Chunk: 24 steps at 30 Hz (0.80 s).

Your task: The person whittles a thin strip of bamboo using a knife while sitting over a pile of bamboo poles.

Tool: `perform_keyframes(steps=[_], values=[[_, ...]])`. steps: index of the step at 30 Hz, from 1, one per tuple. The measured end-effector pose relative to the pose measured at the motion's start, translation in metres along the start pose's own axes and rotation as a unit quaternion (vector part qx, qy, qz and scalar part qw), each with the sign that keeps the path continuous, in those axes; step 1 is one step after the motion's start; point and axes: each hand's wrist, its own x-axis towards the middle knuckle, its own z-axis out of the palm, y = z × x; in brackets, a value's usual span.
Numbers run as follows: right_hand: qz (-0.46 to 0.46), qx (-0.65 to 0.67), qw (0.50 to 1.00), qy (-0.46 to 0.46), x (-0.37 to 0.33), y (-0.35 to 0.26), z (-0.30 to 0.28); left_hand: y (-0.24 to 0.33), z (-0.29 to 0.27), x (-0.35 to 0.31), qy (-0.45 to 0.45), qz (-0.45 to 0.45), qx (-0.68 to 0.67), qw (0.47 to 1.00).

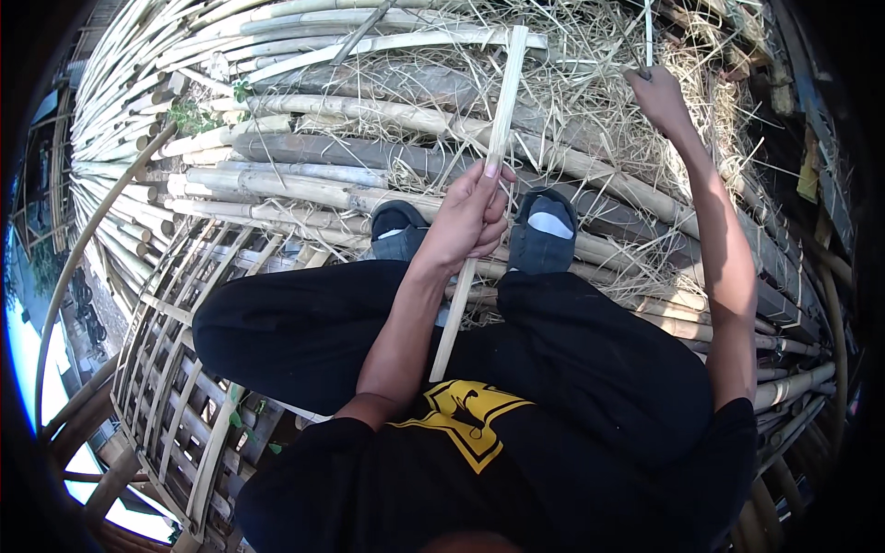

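A long, pale split-bamboo strip (505, 101) is held in the left hand (472, 210) at the centre of the frame, gripped near its middle with the fingers curled around it and the thumb laid along its face; it is tilted, its upper end at top centre and its lower end above the lap. At the upper right, the right hand (659, 100) is closed in a fist around a slim, straight object (649, 37) pointing to the top edge; its kind cannot be told. Black trousers (599, 369) and a black T-shirt (590, 488) with a yellow print are worn, and dark slip-on shoes (542, 244) are seen at centre. Bamboo poles (387, 111) are spread across the upper frame, strewn with straw-coloured shavings (590, 101) towards the upper right. A bamboo lattice (212, 456) is seen at lower left.
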Motion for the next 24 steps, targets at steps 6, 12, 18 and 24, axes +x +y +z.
perform_keyframes(steps=[6,12,18,24], values=[[-0.156,-0.026,0.97,-0.187,-0.081,-0.063,0.07,-0.002,0.001,0.005,0.013,0.003,0.021,1.0],[-0.2,-0.087,0.972,-0.093,-0.069,-0.053,0.088,-0.006,0.001,0.005,0.012,0.001,0.028,1.0],[-0.049,-0.133,0.989,-0.048,0.005,-0.032,0.068,0.0,-0.001,0.001,-0.008,-0.009,-0.012,1.0],[0.009,-0.106,0.992,0.07,0.034,0.024,-0.019,0.004,0.002,0.005,-0.007,-0.004,-0.007,1.0]])
